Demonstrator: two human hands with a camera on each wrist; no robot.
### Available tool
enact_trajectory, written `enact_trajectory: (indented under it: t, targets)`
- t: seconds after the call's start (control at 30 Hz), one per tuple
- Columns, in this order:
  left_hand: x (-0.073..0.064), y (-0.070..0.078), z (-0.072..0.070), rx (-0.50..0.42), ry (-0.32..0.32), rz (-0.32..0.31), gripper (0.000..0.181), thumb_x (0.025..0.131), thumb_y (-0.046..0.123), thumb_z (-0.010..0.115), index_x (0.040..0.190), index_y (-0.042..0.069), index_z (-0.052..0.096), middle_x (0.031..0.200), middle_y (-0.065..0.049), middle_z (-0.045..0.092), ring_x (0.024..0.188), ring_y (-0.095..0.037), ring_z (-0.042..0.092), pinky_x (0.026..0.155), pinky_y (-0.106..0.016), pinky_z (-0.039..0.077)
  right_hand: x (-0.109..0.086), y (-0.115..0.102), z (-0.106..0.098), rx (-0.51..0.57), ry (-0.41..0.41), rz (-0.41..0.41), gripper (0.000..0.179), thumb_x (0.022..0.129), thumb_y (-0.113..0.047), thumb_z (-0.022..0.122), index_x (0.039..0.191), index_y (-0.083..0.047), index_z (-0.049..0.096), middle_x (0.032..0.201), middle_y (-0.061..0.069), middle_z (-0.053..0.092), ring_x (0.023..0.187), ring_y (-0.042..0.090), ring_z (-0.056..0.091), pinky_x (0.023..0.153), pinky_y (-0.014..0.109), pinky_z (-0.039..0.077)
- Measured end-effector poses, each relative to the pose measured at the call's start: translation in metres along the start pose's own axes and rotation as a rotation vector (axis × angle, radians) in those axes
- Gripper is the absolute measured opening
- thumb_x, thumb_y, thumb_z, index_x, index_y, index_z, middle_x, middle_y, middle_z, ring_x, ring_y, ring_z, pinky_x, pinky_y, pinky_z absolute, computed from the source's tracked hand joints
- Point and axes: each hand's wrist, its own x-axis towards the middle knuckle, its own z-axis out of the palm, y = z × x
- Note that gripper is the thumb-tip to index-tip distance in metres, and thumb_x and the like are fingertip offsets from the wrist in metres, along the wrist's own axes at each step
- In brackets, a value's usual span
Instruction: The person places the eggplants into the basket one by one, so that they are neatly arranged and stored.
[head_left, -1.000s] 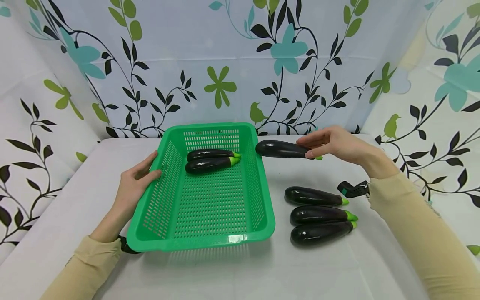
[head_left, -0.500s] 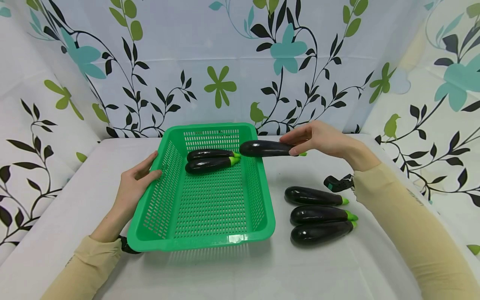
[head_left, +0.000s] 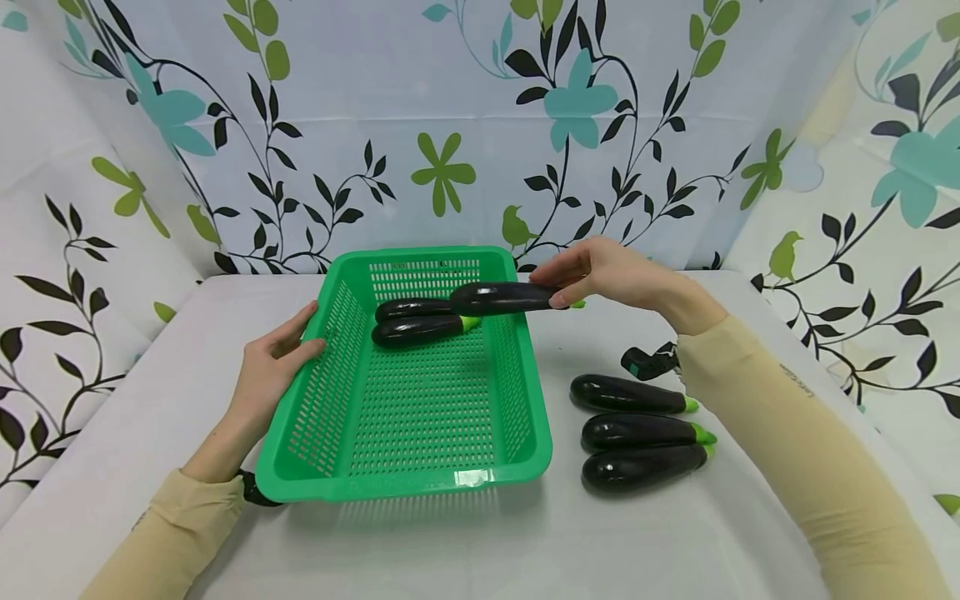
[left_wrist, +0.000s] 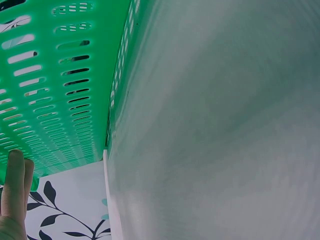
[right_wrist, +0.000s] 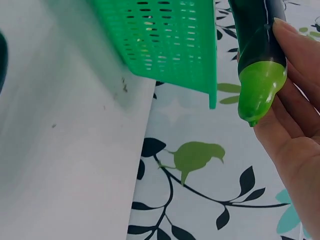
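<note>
**Eggplant held over basket's right rim**

Eggplant (head_left: 501, 297) pinched near green stem end by right hand (head_left: 611, 275), fingers and thumb curled round it; lying level in the air, dark tip above the right wall of the green basket (head_left: 525, 392), just over the two eggplants (head_left: 420, 321) inside at the far end. Left hand (head_left: 272, 367) resting against basket's left rim, fingers relaxed and straight, gripping nothing. Three more eggplants (head_left: 637, 433) side by side on the white table (head_left: 480, 550), right of the basket.
</note>
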Motion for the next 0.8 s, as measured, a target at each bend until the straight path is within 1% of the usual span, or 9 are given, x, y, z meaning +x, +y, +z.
enact_trajectory:
  t: [0.17,0.37,0.6,0.7,0.8]
  targets:
    - [0.0,0.0,0.0,0.001,-0.007,-0.003,0.057,0.094,0.03,0.058,0.146,0.021,0.036,0.142,-0.02,0.041,0.099,0.008,0.055,0.071,-0.016,0.052,0.01,-0.011,0.005,0.019,-0.019,-0.029,0.043,0.079,-0.011,0.075,0.121,-0.011,0.065,0.114,0.006,0.067,0.104,0.02,0.063,0.095,0.039,0.045]
    - [0.001,0.001,0.0,0.005,-0.005,-0.007,0.056,0.094,0.029,0.057,0.146,0.021,0.036,0.142,-0.02,0.041,0.1,0.008,0.054,0.071,-0.016,0.052,0.026,-0.022,0.014,0.052,-0.046,-0.054,0.043,0.081,-0.008,0.073,0.122,-0.008,0.063,0.117,0.007,0.065,0.108,0.02,0.061,0.095,0.037,0.046]
    - [0.001,0.001,0.0,0.01,-0.006,-0.018,0.057,0.094,0.03,0.057,0.146,0.022,0.035,0.142,-0.021,0.041,0.098,0.009,0.055,0.071,-0.016,0.052,0.048,-0.039,0.027,0.074,-0.078,-0.083,0.044,0.081,-0.005,0.072,0.124,-0.006,0.061,0.122,0.005,0.062,0.111,0.017,0.058,0.094,0.034,0.047]
    - [0.001,0.001,0.0,0.01,-0.006,-0.02,0.057,0.094,0.031,0.057,0.146,0.022,0.035,0.142,-0.02,0.041,0.098,0.009,0.055,0.071,-0.016,0.052,0.058,-0.048,0.033,0.082,-0.099,-0.089,0.043,0.082,-0.006,0.071,0.124,-0.007,0.061,0.123,0.003,0.062,0.111,0.016,0.058,0.095,0.033,0.047]
    - [0.001,0.001,0.0,0.009,-0.004,-0.014,0.057,0.094,0.031,0.057,0.146,0.021,0.036,0.142,-0.02,0.041,0.099,0.009,0.054,0.072,-0.016,0.052,0.066,-0.059,0.04,0.076,-0.103,-0.081,0.043,0.082,-0.007,0.071,0.124,-0.007,0.062,0.121,0.002,0.063,0.109,0.015,0.059,0.095,0.032,0.047]
